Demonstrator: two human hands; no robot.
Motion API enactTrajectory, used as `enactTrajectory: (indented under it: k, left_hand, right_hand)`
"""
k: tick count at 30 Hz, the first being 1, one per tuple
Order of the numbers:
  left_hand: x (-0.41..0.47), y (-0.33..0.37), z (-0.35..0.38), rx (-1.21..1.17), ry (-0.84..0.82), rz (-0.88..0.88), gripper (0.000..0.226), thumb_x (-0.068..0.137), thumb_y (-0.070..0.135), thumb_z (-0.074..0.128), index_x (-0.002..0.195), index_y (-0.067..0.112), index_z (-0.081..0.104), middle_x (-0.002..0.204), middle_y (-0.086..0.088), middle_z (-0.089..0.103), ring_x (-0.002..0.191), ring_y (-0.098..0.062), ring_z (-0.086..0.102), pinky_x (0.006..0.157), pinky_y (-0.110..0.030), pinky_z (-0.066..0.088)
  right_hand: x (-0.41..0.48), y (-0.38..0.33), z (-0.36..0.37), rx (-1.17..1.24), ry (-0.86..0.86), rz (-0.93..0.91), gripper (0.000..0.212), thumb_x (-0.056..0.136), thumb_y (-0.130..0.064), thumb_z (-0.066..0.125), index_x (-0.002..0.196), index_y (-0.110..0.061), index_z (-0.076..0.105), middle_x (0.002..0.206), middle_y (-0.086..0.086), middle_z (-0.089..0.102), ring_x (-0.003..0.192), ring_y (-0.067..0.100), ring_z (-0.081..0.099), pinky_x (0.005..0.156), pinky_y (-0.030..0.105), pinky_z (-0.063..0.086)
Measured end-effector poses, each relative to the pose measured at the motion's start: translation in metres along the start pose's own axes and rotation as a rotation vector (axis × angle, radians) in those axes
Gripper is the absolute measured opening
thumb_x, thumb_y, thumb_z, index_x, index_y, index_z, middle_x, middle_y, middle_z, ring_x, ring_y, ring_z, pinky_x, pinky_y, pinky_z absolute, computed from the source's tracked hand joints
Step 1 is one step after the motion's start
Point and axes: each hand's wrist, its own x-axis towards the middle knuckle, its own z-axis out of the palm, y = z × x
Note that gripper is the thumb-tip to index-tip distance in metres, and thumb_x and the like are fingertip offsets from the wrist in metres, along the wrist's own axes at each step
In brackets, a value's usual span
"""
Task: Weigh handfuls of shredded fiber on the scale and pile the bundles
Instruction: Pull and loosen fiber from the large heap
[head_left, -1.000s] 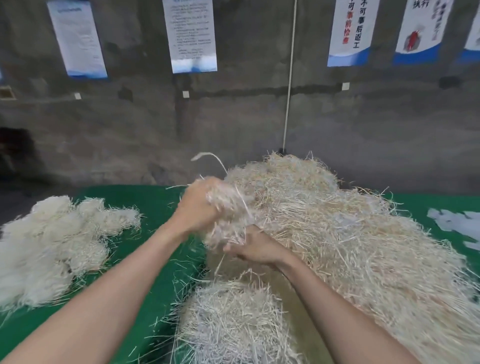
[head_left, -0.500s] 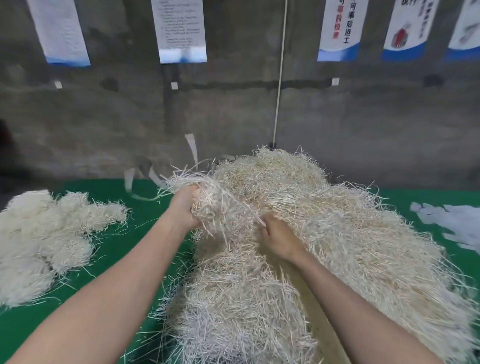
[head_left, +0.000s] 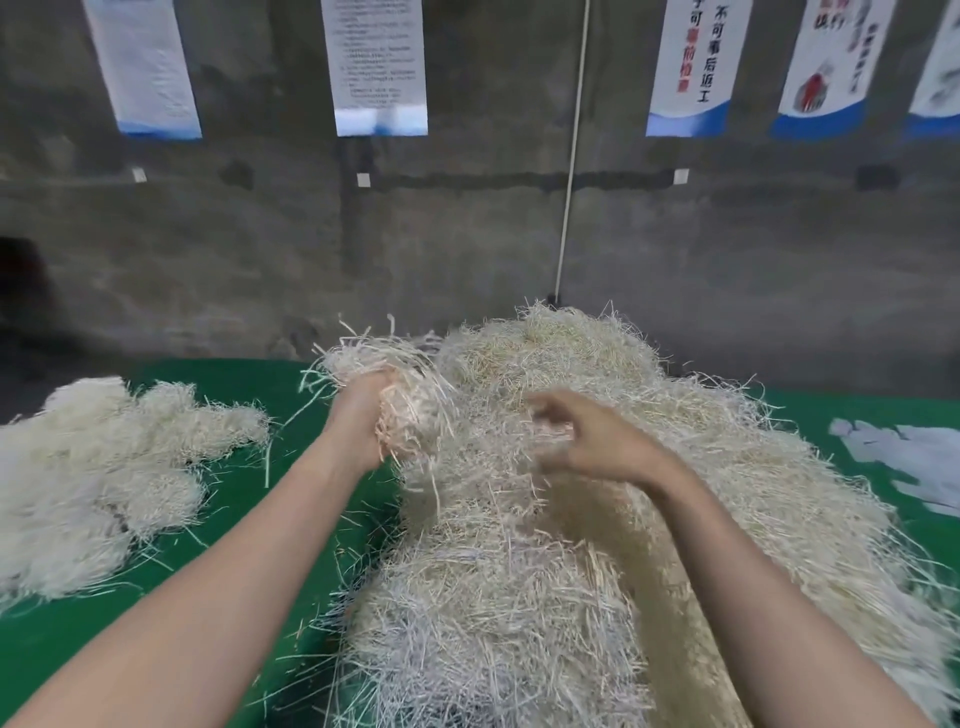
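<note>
Pulling a handful (head_left: 400, 395) off the heap (head_left: 701, 467) of shredded fiber is the step in hand, judging from the grip.

Left hand (head_left: 363, 426): fingers curled round the handful, raised at the heap's left shoulder. Loose strands hang from the fist down onto the heap's side.

Right hand (head_left: 587, 441): above the heap's middle, fingers half curled, motion-blurred. Whether it pinches any fiber cannot be told.

Pile of bundles (head_left: 104, 467): on the green counter (head_left: 291, 384), well apart to the left of the heap.

Scale: not in view.

Notes on doing the step well:
- The hanging strands tie the handful to the heap, so a straight lift would likely drag extra fiber along and spoil the weight.
- Better for the right hand to press flat on the heap just beside the fist while the left hand draws up and away. The right hand can then comb off the trailing strands.
- Stray ends should be tucked into the fist before the handful travels.
- The fiber looks light and springy. A firm squeeze should hold it, while a slack one would probably shed shreds across the counter left of the heap.
</note>
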Motion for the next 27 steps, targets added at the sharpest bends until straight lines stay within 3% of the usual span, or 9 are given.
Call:
enactTrajectory:
  k: [4,7,9,12,16,19,22,25,27]
  left_hand:
    - [-0.033,-0.019,-0.004,0.363,0.132,0.129,0.034,0.089,0.018,0.059,0.122,0.009,0.057,0.131,-0.011,0.055,0.117,-0.027,0.053,0.103,-0.039,0.041]
    - [-0.066,-0.027,-0.011,0.769,-0.043,0.493,0.021,0.088,0.006,0.054,0.071,0.012,0.063,0.073,-0.004,0.066,0.06,-0.018,0.057,0.055,-0.02,0.05]
    - [-0.082,-0.032,-0.02,1.059,-0.134,0.671,0.011,0.082,-0.001,0.058,0.074,0.005,0.063,0.075,-0.002,0.063,0.062,-0.015,0.056,0.062,-0.028,0.049]
    - [-0.088,-0.04,-0.035,1.241,-0.209,0.852,0.01,0.085,0.008,0.057,0.087,0.011,0.066,0.084,-0.007,0.066,0.074,-0.019,0.059,0.074,-0.029,0.049]
    - [-0.087,-0.046,-0.066,1.108,-0.433,0.454,0.021,0.084,0.008,0.062,0.071,0.019,0.049,0.078,0.008,0.054,0.072,-0.011,0.055,0.061,-0.018,0.046]
    - [-0.088,-0.048,-0.101,0.718,-0.676,-0.076,0.046,0.068,0.013,0.076,0.11,0.012,0.057,0.115,0.007,0.061,0.104,-0.006,0.057,0.085,-0.017,0.047]
    - [-0.092,-0.048,-0.137,0.35,-0.761,-0.285,0.031,0.076,0.016,0.068,0.107,0.011,0.07,0.104,-0.001,0.071,0.085,-0.012,0.059,0.073,-0.02,0.047]
    - [-0.102,-0.055,-0.165,0.267,-0.693,-0.341,0.029,0.079,0.011,0.06,0.105,0.006,0.071,0.093,0.001,0.072,0.078,-0.013,0.057,0.061,-0.016,0.051]
    - [-0.113,-0.067,-0.184,0.305,-0.694,-0.351,0.032,0.076,0.02,0.068,0.107,0.015,0.071,0.107,0.004,0.07,0.093,-0.01,0.063,0.075,-0.018,0.053]
  right_hand:
    - [-0.001,-0.071,0.015,0.348,0.121,-0.338,0.083,0.072,-0.057,0.07,0.137,-0.061,0.018,0.141,-0.039,0.017,0.134,-0.005,0.021,0.103,0.023,0.027]
    - [0.008,-0.094,0.063,0.516,0.03,-0.236,0.083,0.076,-0.063,0.059,0.144,-0.05,0.014,0.153,-0.026,0.008,0.133,-0.003,0.013,0.11,0.039,0.024]
    - [0.013,-0.1,0.088,0.639,-0.047,-0.101,0.083,0.07,-0.071,0.054,0.143,-0.051,0.019,0.156,-0.017,0.012,0.137,0.008,0.016,0.11,0.052,0.021]
    - [0.011,-0.098,0.12,0.756,-0.202,0.08,0.081,0.063,-0.076,0.061,0.134,-0.043,0.043,0.132,-0.011,0.052,0.127,0.016,0.044,0.111,0.053,0.025]
    - [-0.007,-0.087,0.167,0.98,-0.154,0.346,0.128,0.047,-0.077,0.075,0.149,-0.023,0.02,0.15,0.009,0.032,0.134,0.027,0.038,0.112,0.05,0.03]
    - [-0.028,-0.071,0.189,0.884,-0.07,0.484,0.118,0.061,-0.058,0.074,0.151,-0.02,0.008,0.15,0.013,0.027,0.132,0.032,0.039,0.106,0.048,0.039]
    - [-0.047,-0.055,0.203,0.853,-0.073,0.587,0.084,0.08,-0.038,0.071,0.143,-0.007,0.025,0.143,0.022,0.04,0.127,0.032,0.048,0.105,0.044,0.041]
    - [-0.061,-0.065,0.217,0.663,-0.1,0.542,0.059,0.084,-0.042,0.065,0.132,-0.018,0.041,0.122,0.011,0.056,0.073,-0.006,0.062,0.067,0.004,0.044]
    - [-0.063,-0.068,0.229,0.567,-0.089,0.485,0.065,0.085,-0.028,0.068,0.142,-0.022,0.036,0.142,0.008,0.044,0.041,-0.006,0.043,0.043,0.009,0.039]
